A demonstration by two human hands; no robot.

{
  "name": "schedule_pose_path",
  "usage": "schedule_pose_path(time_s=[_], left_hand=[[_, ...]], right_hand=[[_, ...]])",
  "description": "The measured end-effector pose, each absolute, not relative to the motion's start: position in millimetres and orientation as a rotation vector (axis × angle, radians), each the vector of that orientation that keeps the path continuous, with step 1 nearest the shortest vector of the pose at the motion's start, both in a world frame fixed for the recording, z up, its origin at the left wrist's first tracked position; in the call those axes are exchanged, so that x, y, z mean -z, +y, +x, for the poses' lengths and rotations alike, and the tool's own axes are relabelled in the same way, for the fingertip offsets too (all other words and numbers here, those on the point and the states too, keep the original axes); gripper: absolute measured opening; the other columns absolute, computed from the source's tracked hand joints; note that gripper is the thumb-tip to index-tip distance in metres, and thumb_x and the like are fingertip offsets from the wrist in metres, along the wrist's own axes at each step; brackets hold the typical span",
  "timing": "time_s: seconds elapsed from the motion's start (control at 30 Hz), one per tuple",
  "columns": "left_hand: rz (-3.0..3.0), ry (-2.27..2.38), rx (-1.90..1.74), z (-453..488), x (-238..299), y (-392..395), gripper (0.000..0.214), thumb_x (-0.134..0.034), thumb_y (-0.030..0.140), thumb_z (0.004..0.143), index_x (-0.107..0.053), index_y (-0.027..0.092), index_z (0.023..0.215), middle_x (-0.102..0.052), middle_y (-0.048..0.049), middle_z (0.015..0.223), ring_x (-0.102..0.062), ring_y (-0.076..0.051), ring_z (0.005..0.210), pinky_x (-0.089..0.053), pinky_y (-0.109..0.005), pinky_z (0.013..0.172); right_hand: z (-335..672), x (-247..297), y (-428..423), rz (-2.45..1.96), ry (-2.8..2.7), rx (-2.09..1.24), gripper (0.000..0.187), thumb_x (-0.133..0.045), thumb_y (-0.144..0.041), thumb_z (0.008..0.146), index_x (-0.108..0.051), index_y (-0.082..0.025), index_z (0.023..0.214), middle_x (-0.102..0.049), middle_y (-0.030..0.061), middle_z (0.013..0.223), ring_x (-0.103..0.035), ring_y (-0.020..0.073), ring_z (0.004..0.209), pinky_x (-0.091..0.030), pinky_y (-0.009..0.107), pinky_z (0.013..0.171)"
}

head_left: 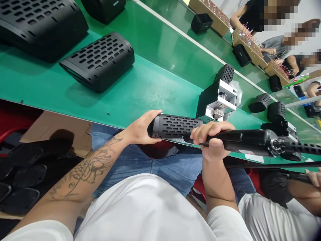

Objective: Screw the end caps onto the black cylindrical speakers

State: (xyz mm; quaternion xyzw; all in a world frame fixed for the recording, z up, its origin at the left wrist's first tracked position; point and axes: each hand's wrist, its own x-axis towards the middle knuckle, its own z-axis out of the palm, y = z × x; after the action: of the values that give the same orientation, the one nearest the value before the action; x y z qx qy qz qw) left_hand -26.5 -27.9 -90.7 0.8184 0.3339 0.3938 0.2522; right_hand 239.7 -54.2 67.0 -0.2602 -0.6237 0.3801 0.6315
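Note:
A black perforated housing (177, 126) lies at the bench's front edge, before my lap. My left hand (142, 129) grips its left end, thumb and fingers on opposite sides. Wrapped in my right hand (212, 135) is a black electric screwdriver (245, 141), held nearly level. Its narrow tip end points left along the housing's near side; whether the tip touches a screw I cannot tell. A black and silver metal fixture (217, 102) stands just behind the housing's right end.
More perforated housings, one nearby (100, 62) and a larger-looking one (42, 28), rest on the green bench (155, 87) to the left. Dark flat covers (21, 180) lie below left. A co-worker's sleeve (265, 212) is close on the right. People work across the bench beside cardboard trays (250, 47).

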Motion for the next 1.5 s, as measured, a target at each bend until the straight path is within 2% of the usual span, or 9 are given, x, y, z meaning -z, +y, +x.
schedule_pose_path(time_s=[0.43, 0.63, 0.73, 0.83, 0.93, 1.03, 1.13, 1.33, 1.5], left_hand=[[2.336, 0.898, -1.142, -27.0, 95.7, -22.9, 0.12, -0.101, 0.048, 0.083, -0.039, 0.019, 0.181, -0.066, -0.025, 0.168, -0.071, -0.047, 0.154, -0.063, -0.06, 0.131], [2.339, 0.922, -1.083, -31.6, 95.4, -22.1, 0.116, -0.099, 0.051, 0.086, -0.039, 0.02, 0.18, -0.067, -0.0237, 0.167, -0.072, -0.046, 0.153, -0.063, -0.06, 0.132], [2.313, 0.936, -1.076, -31.8, 95.9, -21.9, 0.112, -0.097, 0.049, 0.088, -0.039, 0.02, 0.18, -0.066, -0.0234, 0.167, -0.072, -0.046, 0.153, -0.063, -0.06, 0.132], [2.313, 0.935, -1.071, -31.2, 96.4, -21.8, 0.114, -0.098, 0.047, 0.087, -0.038, 0.022, 0.18, -0.066, -0.0233, 0.167, -0.072, -0.046, 0.153, -0.064, -0.061, 0.131], [2.309, 0.942, -1.061, -31.0, 96.7, -22.0, 0.116, -0.1, 0.047, 0.084, -0.038, 0.023, 0.18, -0.066, -0.0229, 0.167, -0.073, -0.047, 0.152, -0.064, -0.061, 0.13], [2.275, 0.973, -1.042, -31.3, 97.4, -22.9, 0.115, -0.101, 0.048, 0.083, -0.041, 0.023, 0.179, -0.066, -0.0222, 0.167, -0.073, -0.046, 0.153, -0.063, -0.061, 0.131], [2.238, 0.995, -1.036, -31.6, 98.2, -23.7, 0.112, -0.1, 0.05, 0.084, -0.044, 0.022, 0.177, -0.066, -0.0218, 0.168, -0.072, -0.046, 0.154, -0.062, -0.061, 0.133], [2.211, 1.0, -1.026, -29.8, 100.4, -22.3, 0.113, -0.1, 0.052, 0.083, -0.045, 0.021, 0.177, -0.065, -0.0216, 0.169, -0.069, -0.045, 0.156, -0.06, -0.06, 0.135], [2.234, 0.955, -1.045, -27.6, 101.5, -21.5, 0.12, -0.103, 0.05, 0.081, -0.041, 0.019, 0.179, -0.064, -0.024, 0.171, -0.069, -0.045, 0.158, -0.058, -0.061, 0.137]], right_hand=[[237.5, -64.3, -47.6, -0.448, -1.513, -1.097, 0.034, -0.095, -0.04, 0.094, -0.065, -0.027, 0.085, -0.062, -0.009, 0.058, -0.054, 0.0102, 0.038, -0.054, 0.024, 0.045], [256.2, -73.0, -60.7, -0.663, -1.459, -1.045, 0.033, -0.096, -0.048, 0.094, -0.069, -0.028, 0.093, -0.067, -0.0079, 0.062, -0.062, 0.0133, 0.046, -0.065, 0.031, 0.055], [290.3, -88.4, -42.0, -0.67, -1.365, -0.807, 0.029, -0.091, -0.049, 0.1, -0.071, -0.028, 0.097, -0.064, -0.0097, 0.06, -0.057, 0.0126, 0.041, -0.06, 0.029, 0.05], [336.2, -92.3, -0.7, -0.794, -1.192, -0.343, 0.031, -0.095, -0.047, 0.097, -0.071, -0.027, 0.097, -0.063, -0.0099, 0.061, -0.058, 0.0141, 0.045, -0.059, 0.031, 0.053], [372.5, -78.9, 40.1, -0.969, -1.1, -0.119, 0.04, -0.089, -0.059, 0.099, -0.066, -0.028, 0.09, -0.059, -0.0091, 0.059, -0.058, 0.0166, 0.046, -0.056, 0.035, 0.053], [387.8, -59.9, 59.9, -1.023, -1.083, -0.148, 0.051, -0.085, -0.073, 0.096, -0.06, -0.029, 0.085, -0.055, -0.0107, 0.055, -0.055, 0.0162, 0.041, -0.052, 0.035, 0.047], [388.9, -48.4, 59.5, -1.011, -1.067, -0.215, 0.054, -0.086, -0.074, 0.094, -0.059, -0.029, 0.084, -0.055, -0.0108, 0.054, -0.054, 0.0153, 0.04, -0.052, 0.034, 0.046], [374.8, -61.9, 31.9, -0.994, -1.082, -0.254, 0.048, -0.09, -0.063, 0.096, -0.062, -0.027, 0.08, -0.06, -0.008, 0.056, -0.056, 0.0152, 0.043, -0.056, 0.035, 0.049], [316.2, -98.0, -27.7, -0.718, -1.186, -0.482, 0.037, -0.09, -0.061, 0.098, -0.071, -0.03, 0.095, -0.061, -0.0098, 0.06, -0.054, 0.0147, 0.04, -0.058, 0.033, 0.046]])
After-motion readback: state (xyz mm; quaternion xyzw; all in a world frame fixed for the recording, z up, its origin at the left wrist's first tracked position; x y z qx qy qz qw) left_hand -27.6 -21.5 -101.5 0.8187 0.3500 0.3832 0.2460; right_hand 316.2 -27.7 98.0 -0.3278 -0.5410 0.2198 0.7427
